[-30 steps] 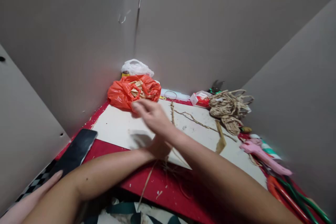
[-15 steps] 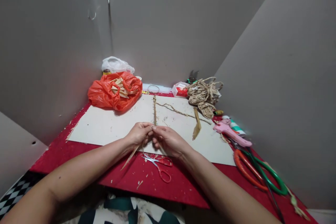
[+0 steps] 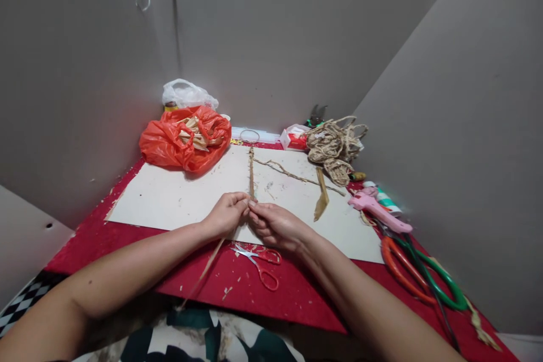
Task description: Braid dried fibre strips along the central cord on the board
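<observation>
My left hand (image 3: 228, 213) and my right hand (image 3: 278, 225) meet fingertip to fingertip over the front of a white board (image 3: 163, 198). Both are closed, pinching the near end of a narrow braid of dry plant fibre (image 3: 251, 172) that runs straight away from me. A long pale fibre strip (image 3: 208, 264) trails from beneath my left hand down across the table edge towards my lap. Just below the hands lie small scissors with red handles (image 3: 268, 278), blades pointing left. The exact crossing of strands between my fingers is hidden.
An orange plastic bag (image 3: 165, 141) holding dry fibre strips stands back left. Back right lies a bundle of coiled rope (image 3: 333, 144). A thin twisted cord (image 3: 292, 173) and a flat brown strip (image 3: 321, 203) lie on the board. A pink glue gun (image 3: 379, 212) and large shears (image 3: 407, 271) lie right.
The pale strip under my left hand now hangs farther down, reaching my lap. My hands stay pinched together at the braid's near end. The whole view has shifted slightly.
</observation>
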